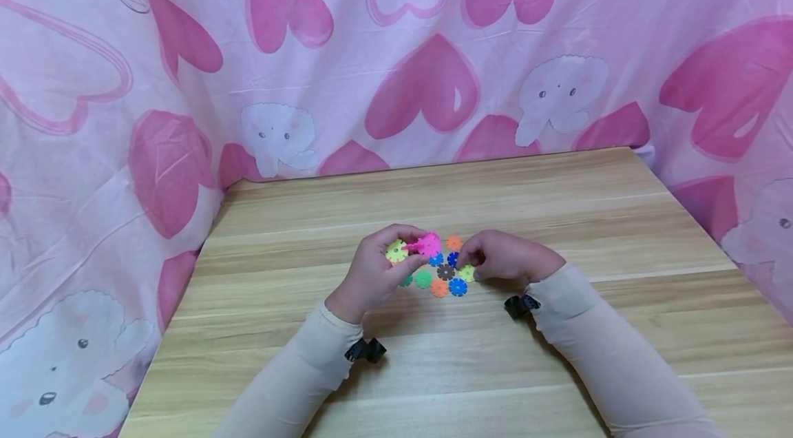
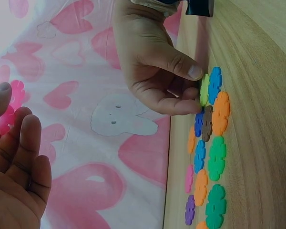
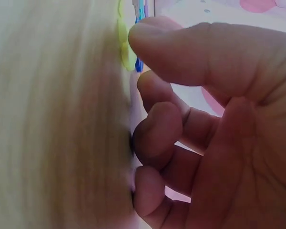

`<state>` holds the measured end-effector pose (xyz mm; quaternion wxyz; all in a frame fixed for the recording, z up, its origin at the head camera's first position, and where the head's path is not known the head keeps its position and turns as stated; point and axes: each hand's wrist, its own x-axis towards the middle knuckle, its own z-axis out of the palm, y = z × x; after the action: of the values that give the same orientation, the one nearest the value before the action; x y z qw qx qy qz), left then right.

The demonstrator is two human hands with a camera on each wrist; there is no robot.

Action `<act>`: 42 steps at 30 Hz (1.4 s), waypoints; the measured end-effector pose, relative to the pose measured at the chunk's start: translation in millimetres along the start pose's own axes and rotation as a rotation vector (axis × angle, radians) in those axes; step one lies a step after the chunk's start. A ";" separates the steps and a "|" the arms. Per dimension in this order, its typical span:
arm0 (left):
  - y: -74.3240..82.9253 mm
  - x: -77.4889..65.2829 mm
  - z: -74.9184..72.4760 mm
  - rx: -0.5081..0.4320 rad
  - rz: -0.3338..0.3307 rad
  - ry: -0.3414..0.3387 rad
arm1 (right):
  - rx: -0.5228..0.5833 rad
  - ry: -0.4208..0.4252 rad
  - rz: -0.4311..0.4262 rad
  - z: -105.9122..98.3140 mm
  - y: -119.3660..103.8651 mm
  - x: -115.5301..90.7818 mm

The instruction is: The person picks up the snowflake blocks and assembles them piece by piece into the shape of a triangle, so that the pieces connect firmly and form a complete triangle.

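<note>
Between its thumb and fingers, my left hand (image 1: 376, 269) holds a pink snowflake disc (image 1: 429, 244) joined with a yellow snowflake disc (image 1: 396, 251), raised over the table. My right hand (image 1: 504, 257) is low at the right side of the loose discs. Its thumb and a fingertip grip the edge of a yellow-green snowflake disc (image 2: 205, 89), which lies at table level beside a blue disc (image 2: 214, 86). In the right wrist view, the thumb overlaps that yellow-green disc (image 3: 127, 50), with the other fingers curled close to the tabletop.
More snowflake discs lie flat in a cluster: a brown one (image 1: 445, 272), an orange one (image 1: 439, 288), a green one (image 1: 423, 279) and several others. The wooden table (image 1: 434, 369) meets a pink heart-print curtain (image 1: 427, 87) at its back.
</note>
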<state>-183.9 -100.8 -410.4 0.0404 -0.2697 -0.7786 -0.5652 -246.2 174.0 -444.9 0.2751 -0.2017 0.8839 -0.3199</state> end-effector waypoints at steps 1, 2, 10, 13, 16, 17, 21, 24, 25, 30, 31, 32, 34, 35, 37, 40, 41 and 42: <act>0.0 0.0 0.0 -0.001 -0.001 -0.001 | 0.004 -0.001 0.000 0.2 0.1 0.2; -0.1 0.0 0.0 -0.002 -0.002 -0.001 | 0.007 -0.001 0.004 0.2 0.1 0.2; -0.7 0.9 -0.2 0.005 0.008 -0.002 | -0.028 -0.001 -0.032 2.8 0.7 1.4; 0.6 1.2 -0.6 0.006 0.000 -0.002 | -0.047 0.001 -0.032 2.8 0.3 1.5; 1.0 1.2 -0.8 0.002 -0.011 -0.003 | -0.058 0.002 -0.021 3.1 0.0 1.7; 0.7 1.2 -0.7 0.000 -0.014 -0.003 | -0.059 0.003 -0.017 3.4 -0.1 1.6; -0.1 1.1 -0.4 -0.003 -0.027 -0.002 | -0.073 0.008 -0.003 3.8 -1.3 0.8; 0.3 0.8 -0.4 -0.007 -0.034 -0.002 | -0.077 0.010 0.005 3.9 -2.7 -0.4; 0.5 0.6 -0.4 -0.008 -0.036 -0.002 | -0.071 0.010 0.009 4.0 -3.1 -0.9; 1.4 -0.3 -0.6 -0.012 -0.051 0.000 | -0.049 0.015 0.015 3.3 -4.5 -2.7; 1.4 -0.4 -0.6 -0.011 -0.054 0.001 | -0.043 0.015 0.013 3.0 -4.4 -2.8; 1.3 -0.5 -0.7 -0.010 -0.056 0.003 | -0.039 0.016 0.011 2.6 -4.1 -2.8; 1.0 -0.7 -0.6 -0.008 -0.059 0.007 | -0.019 0.017 0.012 1.8 -3.5 -2.9; 0.9 -0.7 -0.6 -0.007 -0.060 0.009 | -0.007 0.016 0.014 1.1 -3.1 -3.0; 1.0 -0.7 -0.5 -0.005 -0.062 0.012 | 0.038 0.017 0.010 -0.2 -2.3 -3.2; 1.4 -0.8 -0.6 -0.005 -0.063 0.014 | 0.118 0.043 -0.016 -1.8 -2.5 -4.0; 1.6 -0.7 -0.6 -0.003 -0.063 0.016 | 0.148 0.065 -0.037 -2.4 -3.4 -4.4; 1.7 -0.7 -0.6 -0.003 -0.063 0.017 | 0.182 0.091 -0.066 -2.9 -4.9 -4.8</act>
<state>-182.6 -101.3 -409.0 0.0287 -0.2404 -0.7855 -0.5695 -243.4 174.4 -438.0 0.2408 -0.1902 0.8557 -0.4166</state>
